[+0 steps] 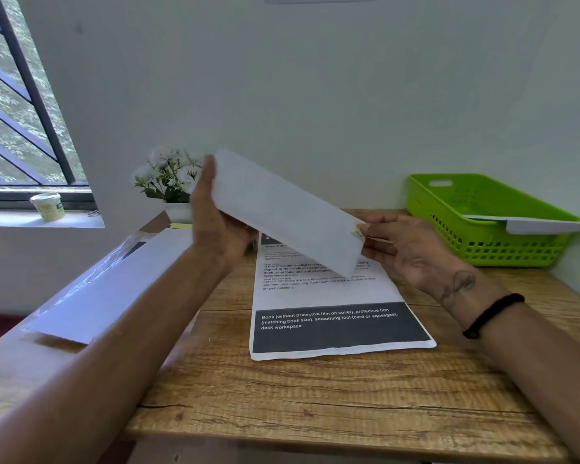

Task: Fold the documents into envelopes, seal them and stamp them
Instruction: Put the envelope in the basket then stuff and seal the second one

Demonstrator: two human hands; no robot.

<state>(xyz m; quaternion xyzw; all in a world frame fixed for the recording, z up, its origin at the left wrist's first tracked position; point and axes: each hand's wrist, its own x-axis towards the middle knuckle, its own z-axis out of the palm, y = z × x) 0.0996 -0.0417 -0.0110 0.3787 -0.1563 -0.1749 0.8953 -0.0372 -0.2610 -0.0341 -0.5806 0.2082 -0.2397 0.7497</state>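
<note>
While both hands hold it above the desk, the white envelope (282, 209) hangs tilted, its high end at 10 o'clock and its low end at 4 o'clock. Left hand (215, 226): fingers and thumb curled round the high end, gripping it. Right hand (406, 249): fingertips pinch the low corner, where a small pale sticker, probably the stamp (358, 233), sits under the thumb. Whether the flap is closed cannot be told; it faces away.

Directly below lies a stack of printed documents (335, 326), unfolded, flat on the wooden desk (315, 396). At 9 o'clock from the stack, more blank envelopes (108, 289) lie partly in a clear plastic wrapper. At 2 o'clock, a green plastic basket (482, 209) holds one white envelope (543, 225) resting across its rim.

Judgement: step in hand is stamping or the finish of it; this envelope looks near complete. Next move likely calls for pressing the stamp flat, then carrying the envelope toward 2 o'clock into the basket. Much of the task remains, given the unfolded stack.

Background: white flowers in a pot (171, 182) at 11 o'clock; small tub (47, 205) on the windowsill.
</note>
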